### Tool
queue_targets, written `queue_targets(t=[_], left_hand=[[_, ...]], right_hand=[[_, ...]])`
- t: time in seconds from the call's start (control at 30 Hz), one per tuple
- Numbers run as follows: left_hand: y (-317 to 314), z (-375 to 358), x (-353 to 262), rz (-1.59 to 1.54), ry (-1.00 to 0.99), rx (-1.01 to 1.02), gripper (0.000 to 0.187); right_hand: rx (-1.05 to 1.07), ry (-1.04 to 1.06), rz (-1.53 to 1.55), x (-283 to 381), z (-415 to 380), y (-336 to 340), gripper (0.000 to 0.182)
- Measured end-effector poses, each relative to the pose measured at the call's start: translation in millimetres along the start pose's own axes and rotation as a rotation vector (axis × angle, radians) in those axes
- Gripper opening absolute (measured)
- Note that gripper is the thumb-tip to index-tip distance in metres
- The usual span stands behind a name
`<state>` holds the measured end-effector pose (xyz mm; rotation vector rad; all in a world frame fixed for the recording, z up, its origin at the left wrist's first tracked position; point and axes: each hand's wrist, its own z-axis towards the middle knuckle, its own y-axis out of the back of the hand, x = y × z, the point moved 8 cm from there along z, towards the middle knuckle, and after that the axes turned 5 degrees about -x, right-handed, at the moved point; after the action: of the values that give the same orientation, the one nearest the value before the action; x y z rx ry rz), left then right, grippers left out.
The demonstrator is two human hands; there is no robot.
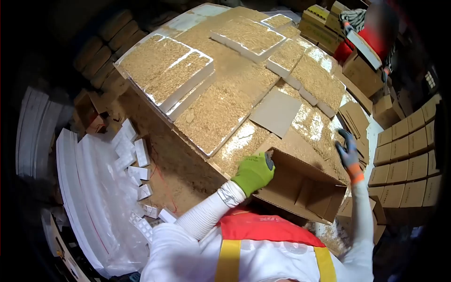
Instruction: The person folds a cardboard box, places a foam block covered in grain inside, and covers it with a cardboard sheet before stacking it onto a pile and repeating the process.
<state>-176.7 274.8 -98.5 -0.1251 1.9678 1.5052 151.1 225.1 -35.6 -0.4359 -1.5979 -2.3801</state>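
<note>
Grasping an open brown cardboard box (305, 173) is your green-gloved left hand (254, 173). Your grey-and-orange-gloved right hand (348, 152) spreads free at right.

One head-worn camera looks forward and steeply down, close in.

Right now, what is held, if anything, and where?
The green-gloved left hand grips an open brown cardboard box by its left rim; the grey-gloved right hand looks empty.
</note>
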Motion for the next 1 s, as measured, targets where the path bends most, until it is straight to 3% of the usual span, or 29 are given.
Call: queue_targets(t=[0.1, 0.13, 0.17, 0.27, 0.3, 0.33, 0.43, 0.53, 0.57, 0.67, 0.77, 0.87, 0.9, 1.0], left_hand=[[5, 1, 2, -0.058, -0.028, -0.084, 0.049], [8, -1, 0, -0.138, -0.059, -0.156, 0.048], [7, 0, 2, -0.177, -0.036, -0.163, 0.046], [6, 1, 7, -0.178, 0.040, -0.119, 0.039], [1, 2, 11, -0.218, 0.032, -0.124, 0.039], [-4, 4, 13, -0.263, 0.024, -0.124, 0.039], [0, 7, 18, -0.318, 0.069, -0.108, 0.038], [9, 11, 17, -0.337, 0.082, -0.095, 0.038], [12, 11, 15, -0.328, 0.084, -0.088, 0.038], [6, 15, 14, -0.322, 0.071, -0.083, 0.039], [7, 15, 12, -0.279, 0.077, 0.010, 0.041], [2, 17, 7, -0.315, -0.029, -0.014, 0.045], [6, 16, 7, -0.368, 0.109, 0.137, 0.054], [6, 11, 4, -0.388, -0.030, -0.094, 0.064]], right_hand=[[0.378, -0.078, 0.246, 67, 97, -138, 0.068], [0.458, -0.238, 0.472, 64, 113, -206, 0.076], [0.489, -0.310, 0.477, 74, 131, -253, 0.081], [0.376, -0.698, 0.763, 42, 151, -415, 0.093], [0.168, -0.727, 0.561, 36, 148, -439, 0.092], [-0.037, -0.747, 0.349, 38, 138, -445, 0.090], [-0.122, -0.723, 0.324, 68, 136, -408, 0.078], [-0.042, -0.384, 0.259, 125, 164, -338, 0.064], [0.035, -0.327, 0.305, 129, 176, -335, 0.072], [0.657, -0.397, 0.221, 99, 198, -375, 0.091], [0.537, -0.492, 0.380, 119, 193, -364, 0.120], [0.503, -0.562, 0.605, 117, 180, -348, 0.118], [0.439, -0.582, 0.537, 110, 176, -337, 0.109], [0.312, -0.491, 0.642, 95, 159, -274, 0.091]])
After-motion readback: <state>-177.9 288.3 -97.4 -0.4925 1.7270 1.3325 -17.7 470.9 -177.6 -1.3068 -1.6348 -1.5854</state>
